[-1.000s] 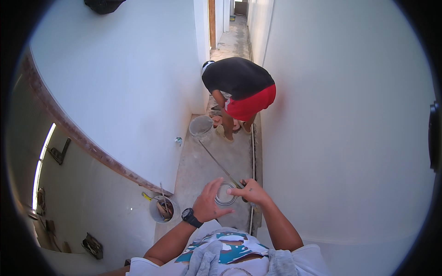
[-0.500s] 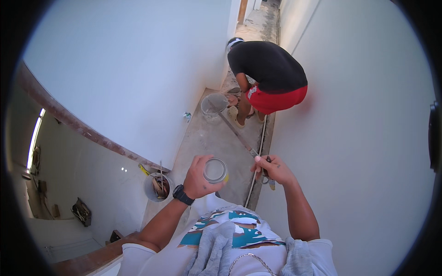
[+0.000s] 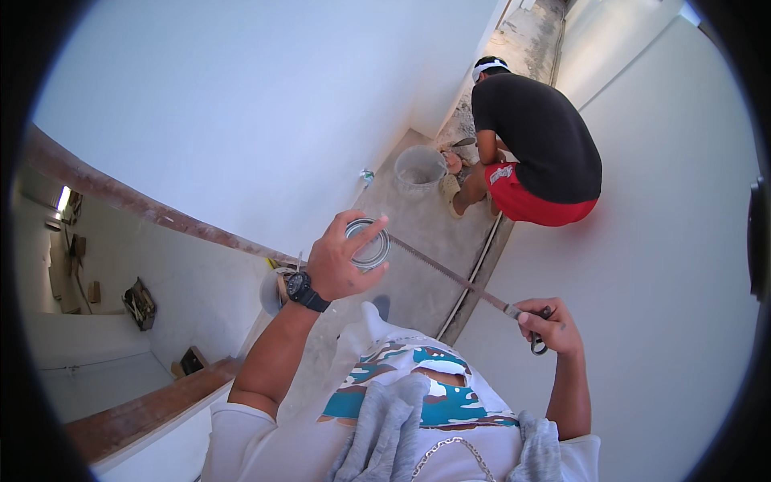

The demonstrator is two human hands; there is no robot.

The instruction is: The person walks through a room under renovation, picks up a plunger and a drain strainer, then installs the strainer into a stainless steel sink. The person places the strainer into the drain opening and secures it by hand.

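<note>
Left hand [image 3: 333,265] cupped, right hand [image 3: 556,325] clenched
Left fingers [image 3: 369,234] curve apart, reaching farther forward; right thumb [image 3: 528,321] lies on top of its grip.

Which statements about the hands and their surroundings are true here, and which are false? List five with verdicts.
1. The right hand grips a saw by its handle. True.
2. The left hand holds a brush. False: it holds a round metal can.
3. A dark watch is worn on the left arm. True.
4. The co-worker wears blue shorts. False: the shorts are red.
5. A translucent bucket stands on the floor. True.
</note>
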